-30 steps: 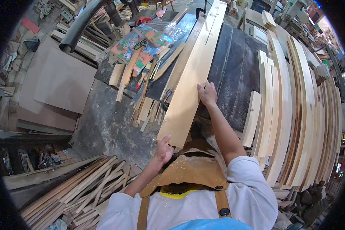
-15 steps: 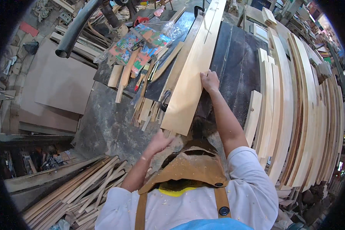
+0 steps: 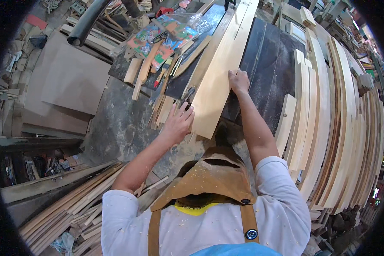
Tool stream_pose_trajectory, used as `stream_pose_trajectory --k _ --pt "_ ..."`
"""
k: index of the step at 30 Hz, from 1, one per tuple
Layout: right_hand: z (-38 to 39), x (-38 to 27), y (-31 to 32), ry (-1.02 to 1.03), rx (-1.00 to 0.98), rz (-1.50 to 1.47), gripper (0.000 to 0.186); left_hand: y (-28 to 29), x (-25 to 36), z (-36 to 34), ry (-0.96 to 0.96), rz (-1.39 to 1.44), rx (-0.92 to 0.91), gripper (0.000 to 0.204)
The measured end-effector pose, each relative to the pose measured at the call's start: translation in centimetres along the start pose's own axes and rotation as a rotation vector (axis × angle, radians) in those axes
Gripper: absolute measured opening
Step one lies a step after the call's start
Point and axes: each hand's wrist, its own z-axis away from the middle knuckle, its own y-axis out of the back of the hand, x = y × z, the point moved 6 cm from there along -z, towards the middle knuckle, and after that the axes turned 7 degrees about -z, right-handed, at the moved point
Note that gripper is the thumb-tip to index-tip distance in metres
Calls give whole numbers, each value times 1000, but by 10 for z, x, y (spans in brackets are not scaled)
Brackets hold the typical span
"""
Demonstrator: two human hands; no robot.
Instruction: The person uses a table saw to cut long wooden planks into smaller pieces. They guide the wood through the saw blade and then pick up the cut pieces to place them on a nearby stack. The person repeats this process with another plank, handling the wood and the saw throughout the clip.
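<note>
A long pale wooden board [image 3: 219, 81] lies lengthwise over the dark bench, running from its near end up to the far edge. My right hand [image 3: 239, 80] is closed on the board's right edge, with the fingertips on top. At the left edge, close to the near end, my left hand [image 3: 179, 122] has its fingers stretched out and apart. Just beyond those fingers is a dark metal clamp [image 3: 188, 94] beside the board. A narrower, darker wood strip [image 3: 211, 53] runs along the board's left side. Another clamp [image 3: 229, 4] sits at the far end.
Left on the dark bench [image 3: 264, 64] lie a paintbrush [image 3: 160, 77], wood offcuts [image 3: 133, 70] and a colourful sheet [image 3: 175, 32]. Stacked planks [image 3: 333, 119] fill the right side. Thin sticks [image 3: 77, 200] are piled at lower left; a grey pipe [image 3: 87, 23] juts in above.
My left hand has moved forward from the board's near end to its left edge by the clamp, its fingers now spread. My right hand stays on the right edge.
</note>
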Motion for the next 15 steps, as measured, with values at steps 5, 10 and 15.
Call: stream_pose_trajectory --k 5,10,15 --pt "55 -5 -4 38 38 -37 43 -6 -6 2 -15 32 -3 74" --pt "108 -1 -18 14 4 -27 39 -5 -14 -1 -115 -49 -11 74" --pt "105 -5 -15 11 23 -46 38 0 -19 -9 -169 -87 -11 74"
